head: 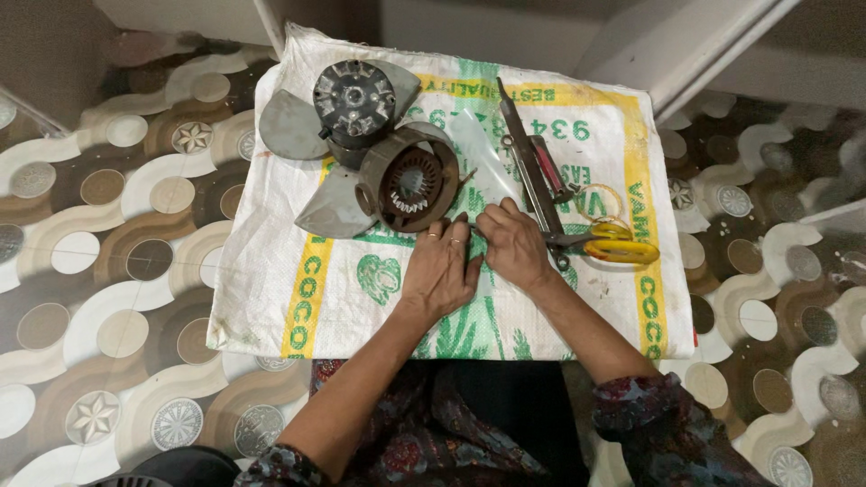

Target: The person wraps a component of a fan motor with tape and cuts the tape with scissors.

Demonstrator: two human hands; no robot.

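I'm looking down at a floor of brown, cream and grey swirl-patterned tiles [117, 271]. Spread flat on it is a white woven plastic sack with yellow borders and green print [298, 298]. On the sack I see a grey three-bladed fan with its round dark motor [354, 99], just beside it a brown ring-shaped motor housing [410, 178], a long grey metal file [530, 171] and yellow-handled scissors [609, 243]. Both hands rest on the sack.

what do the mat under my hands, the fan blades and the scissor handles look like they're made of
Mat: woven plastic sacking, judging by its fine weave and printed colours. Fan blades: dull grey, smooth, thin; likely sheet metal, possibly plastic. Scissor handles: glossy yellow, moulded look, probably plastic.
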